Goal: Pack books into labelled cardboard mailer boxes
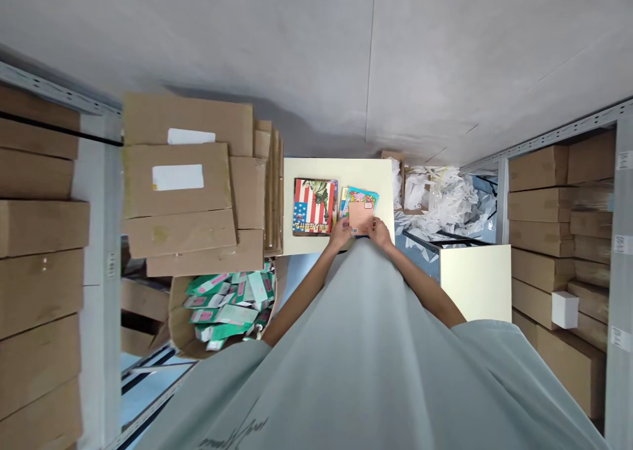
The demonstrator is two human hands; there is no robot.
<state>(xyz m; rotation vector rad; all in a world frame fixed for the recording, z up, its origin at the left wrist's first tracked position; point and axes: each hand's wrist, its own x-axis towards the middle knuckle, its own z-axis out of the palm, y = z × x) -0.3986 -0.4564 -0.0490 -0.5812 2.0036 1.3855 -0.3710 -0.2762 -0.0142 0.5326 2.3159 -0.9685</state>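
Observation:
Both my hands hold a flat pink packet (361, 217) by its near corners, just over the near edge of a cream table (336, 168). My left hand (341, 232) pinches the packet's left corner and my right hand (380, 231) grips the right one. Under the packet lies a colourful blue-edged booklet (364, 196). A stack of items with a stars-and-stripes cover (314, 207) sits on the table just left of it. My grey shirt hides the lower part of both hands.
Stacked cardboard boxes (182, 193) stand left of the table. An open carton of green and pink packets (230, 298) sits below them. Crumpled white wrapping (438, 199) fills a bin at the right. Shelves of brown boxes (554, 199) and a small white box (564, 309) line the right side.

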